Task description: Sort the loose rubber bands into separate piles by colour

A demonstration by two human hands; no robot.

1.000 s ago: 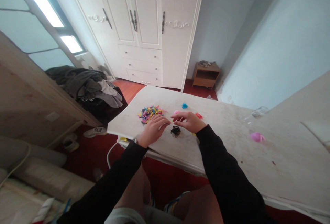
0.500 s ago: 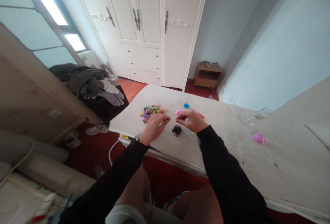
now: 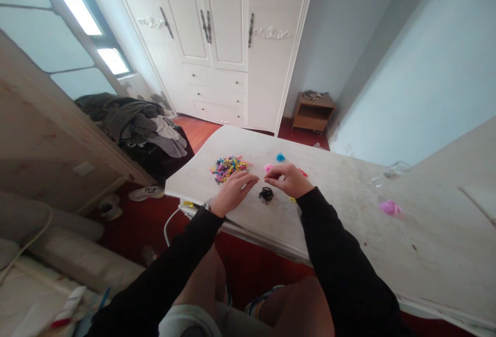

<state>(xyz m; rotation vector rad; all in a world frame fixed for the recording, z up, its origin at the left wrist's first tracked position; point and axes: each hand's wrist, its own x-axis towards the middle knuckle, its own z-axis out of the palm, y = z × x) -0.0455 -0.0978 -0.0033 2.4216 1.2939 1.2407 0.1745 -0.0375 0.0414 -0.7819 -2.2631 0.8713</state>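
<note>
My left hand point(image 3: 231, 192) is closed in a pinch beside a mixed heap of small coloured bands point(image 3: 229, 168), which look like little hair elastics. My right hand point(image 3: 290, 180) also pinches, its fingertips a short way from the left ones. Whatever sits between the fingertips is too small to make out. Just below them lies a small black clump of bands point(image 3: 265, 195). A pink clump point(image 3: 268, 168) shows behind my right fingers, with a blue clump point(image 3: 280, 157) farther back. Red bands point(image 3: 303, 172) and a yellow bit point(image 3: 292, 200) are partly hidden by my right hand.
The white table point(image 3: 341, 197) extends to the right, holding a pink bundle point(image 3: 390, 208) and a clear plastic container point(image 3: 393, 170). A white wardrobe point(image 3: 228, 32) stands beyond it. Clothes point(image 3: 135, 122) are heaped at left. A white cable point(image 3: 167, 228) hangs by the table's near-left edge.
My left fingertips have shifted slightly right, closer to my right hand. A dark speck seen at the left fingertips earlier no longer shows. The clumps lie as before.
</note>
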